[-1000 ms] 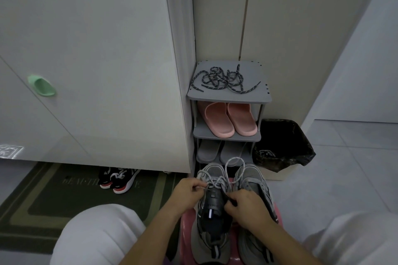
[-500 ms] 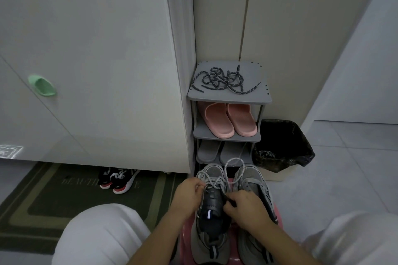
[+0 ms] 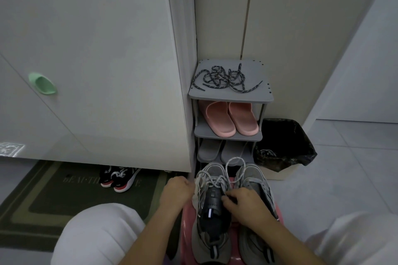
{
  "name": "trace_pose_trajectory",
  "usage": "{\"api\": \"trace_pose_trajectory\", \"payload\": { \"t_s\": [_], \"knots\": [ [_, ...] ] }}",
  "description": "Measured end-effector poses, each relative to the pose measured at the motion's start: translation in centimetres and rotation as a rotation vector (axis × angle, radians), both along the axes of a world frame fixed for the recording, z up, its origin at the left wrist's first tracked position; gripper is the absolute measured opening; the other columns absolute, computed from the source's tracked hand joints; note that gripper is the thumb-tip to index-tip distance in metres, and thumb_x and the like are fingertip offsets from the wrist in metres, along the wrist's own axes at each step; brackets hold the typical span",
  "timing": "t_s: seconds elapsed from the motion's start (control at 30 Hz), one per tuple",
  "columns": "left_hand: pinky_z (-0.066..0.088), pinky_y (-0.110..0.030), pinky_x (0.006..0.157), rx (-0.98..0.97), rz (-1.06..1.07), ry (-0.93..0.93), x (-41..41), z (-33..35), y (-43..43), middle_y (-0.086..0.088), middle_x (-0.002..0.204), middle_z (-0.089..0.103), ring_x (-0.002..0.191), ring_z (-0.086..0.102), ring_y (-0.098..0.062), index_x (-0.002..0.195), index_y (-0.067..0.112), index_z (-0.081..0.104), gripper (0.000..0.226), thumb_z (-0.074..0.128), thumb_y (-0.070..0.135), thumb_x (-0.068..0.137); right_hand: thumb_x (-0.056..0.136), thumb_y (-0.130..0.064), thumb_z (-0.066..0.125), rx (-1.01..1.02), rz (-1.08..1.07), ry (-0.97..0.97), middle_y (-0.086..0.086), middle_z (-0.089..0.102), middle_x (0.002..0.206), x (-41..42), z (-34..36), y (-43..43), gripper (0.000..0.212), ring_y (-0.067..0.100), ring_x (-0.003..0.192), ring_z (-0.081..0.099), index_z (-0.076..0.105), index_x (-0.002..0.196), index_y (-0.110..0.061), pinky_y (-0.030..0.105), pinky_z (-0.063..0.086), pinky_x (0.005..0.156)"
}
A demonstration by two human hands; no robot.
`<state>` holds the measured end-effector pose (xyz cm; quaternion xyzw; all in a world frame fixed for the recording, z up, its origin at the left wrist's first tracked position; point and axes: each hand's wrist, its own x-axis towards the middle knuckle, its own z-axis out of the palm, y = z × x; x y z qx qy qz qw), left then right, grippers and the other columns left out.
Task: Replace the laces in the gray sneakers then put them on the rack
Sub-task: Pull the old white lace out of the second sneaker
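A tall white cabinet (image 3: 97,49) is seen on the left, fitted with a pale green handle (image 3: 43,84). A dark green doormat (image 3: 43,196) with lighter bands is laid under its lower edge, and a pair of black and red shoes (image 3: 119,177) is left on the mat. Beige wall panels (image 3: 290,28) are met at a corner, where a gray rack (image 3: 230,97) is set. A bin (image 3: 282,146) lined with a black bag is placed just beside it. The floor (image 3: 344,168) is covered in pale gray tiles. The room is dimly lit.

The rack (image 3: 254,66) looks matt plastic, the pink slippers (image 3: 219,119) smooth, the bin liner (image 3: 284,148) glossy.
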<state>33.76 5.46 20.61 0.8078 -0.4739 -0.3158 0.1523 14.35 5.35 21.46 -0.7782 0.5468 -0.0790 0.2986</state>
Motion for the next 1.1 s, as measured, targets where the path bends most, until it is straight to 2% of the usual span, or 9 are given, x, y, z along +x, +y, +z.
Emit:
{"api": "trace_pose_trajectory", "payload": {
  "t_s": [0.17,0.23,0.3,0.37,0.63,0.73,0.87,0.97,1.1],
  "knots": [
    [0.054,-0.031,0.074,-0.213,-0.187,-0.008,-0.8,-0.4,0.4,-0.003,0.095,0.066,0.08,0.062,-0.013,0.084,0.024,0.067,0.021,0.051,0.036,0.086,0.096,-0.018,0.046,0.086,-0.157,-0.046,0.0,0.045,0.059,0.4,0.3,-2.2,0.037,0.01,0.054,0.042,0.047,0.06,-0.012,0.023,0.031,0.052],
    [0.047,-0.027,0.089,-0.246,-0.302,0.007,-1.8,-0.4,0.4,0.0,0.114,0.061,0.103,0.056,-0.013,0.108,0.025,0.066,0.028,0.052,0.038,0.088,0.094,-0.015,0.048,0.132,-0.151,-0.029,0.005,0.059,0.075,0.8,0.3,-3.0,0.025,0.016,0.069,0.055,0.065,0.078,-0.006,0.023,0.038,0.059],
    [0.033,-0.027,0.103,-0.168,-0.354,0.022,-2.5,-0.5,0.3,0.001,0.136,0.041,0.125,0.039,-0.017,0.134,0.025,0.048,0.044,0.051,0.031,0.091,0.094,-0.016,0.051,0.154,-0.14,0.005,0.012,0.066,0.097,1.2,0.1,-3.5,0.023,0.024,0.09,0.06,0.068,0.096,-0.001,0.025,0.041,0.069],
    [0.029,-0.029,0.107,-0.126,-0.349,0.028,-2.7,-0.8,0.1,0.0,0.143,0.031,0.13,0.03,-0.019,0.14,0.024,0.039,0.05,0.049,0.027,0.091,0.093,-0.019,0.053,0.155,-0.155,0.016,0.013,0.064,0.103,1.5,-0.2,-3.7,0.023,0.025,0.094,0.06,0.066,0.097,0.0,0.025,0.039,0.071],
    [0.043,-0.034,0.088,-0.148,-0.358,-0.174,-2.8,-1.0,-0.4,-0.003,0.117,0.042,0.111,0.039,-0.021,0.105,0.011,0.051,0.028,0.049,0.032,0.087,0.094,-0.019,0.048,0.125,-0.154,0.033,0.013,0.063,0.1,2.3,-1.1,-4.6,0.013,0.025,0.091,0.057,0.051,0.085,-0.01,0.027,0.038,0.067],
    [0.041,-0.031,0.085,-0.197,-0.381,-0.222,-2.9,-0.8,-0.4,-0.005,0.111,0.045,0.107,0.041,-0.021,0.095,0.01,0.052,0.023,0.05,0.031,0.086,0.096,-0.017,0.041,0.028,-0.111,0.04,0.014,0.06,0.089,2.3,-1.4,-4.1,0.015,0.023,0.075,0.051,0.042,0.084,-0.01,0.027,0.031,0.061],
    [0.042,-0.031,0.071,-0.188,-0.394,-0.128,-3.0,-0.3,-0.1,-0.001,0.091,0.045,0.078,0.045,-0.016,0.066,0.021,0.036,0.025,0.056,0.027,0.081,0.098,-0.017,0.037,-0.016,-0.112,0.016,0.001,0.048,0.069,2.2,-1.7,-3.7,0.016,0.019,0.061,0.044,0.038,0.084,-0.01,0.028,0.027,0.053],
    [0.039,-0.025,0.062,-0.182,-0.316,-0.002,-3.1,-0.3,0.1,0.003,0.086,0.044,0.069,0.045,-0.012,0.071,0.022,0.04,0.024,0.062,0.028,0.079,0.097,-0.023,0.046,0.012,-0.111,-0.004,0.007,0.057,0.081,1.8,-1.6,-3.9,0.018,0.023,0.078,0.054,0.044,0.081,-0.013,0.027,0.031,0.063],
    [0.04,-0.014,0.067,-0.189,-0.322,0.113,-2.9,-0.3,0.1,0.005,0.103,0.045,0.081,0.051,-0.007,0.103,0.024,0.053,0.027,0.065,0.028,0.079,0.091,-0.022,0.057,0.031,-0.124,-0.058,-0.005,0.048,0.07,1.4,-1.6,-3.7,0.036,0.015,0.072,0.049,0.039,0.061,-0.027,0.022,0.03,0.057]
  ]
}}
